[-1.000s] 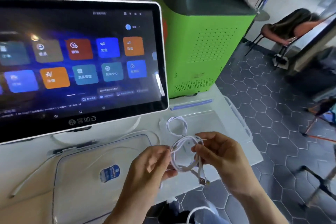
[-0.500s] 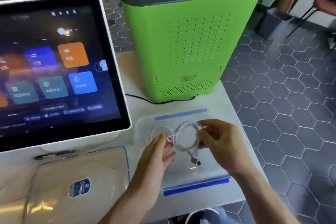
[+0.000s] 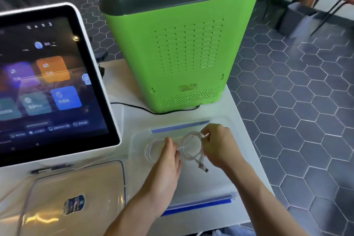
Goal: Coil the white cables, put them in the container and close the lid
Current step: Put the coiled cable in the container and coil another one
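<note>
Head view: clear container (image 3: 138, 140), blue strip along its far and near rims, on the white tabletop (image 3: 247, 151) near the right edge, with bare tabletop between its right wall and that edge. Right hand (image 3: 220, 147), grip closed, pinches a coiled white cable (image 3: 191, 149) over the container; left hand (image 3: 168, 161), fingers straight, grip open, rests beside a second coil (image 3: 151, 151) lying inside. Lid (image 3: 76, 184) flat at left, just beside the container; touchscreen (image 3: 47, 82) and green machine (image 3: 182, 53) crowd the far side.

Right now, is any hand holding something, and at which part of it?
The right hand pinches the coiled white cable at the upper right of its loop, over the clear container. The left hand seems to touch the coil's left side; whether it grips is unclear.
</note>
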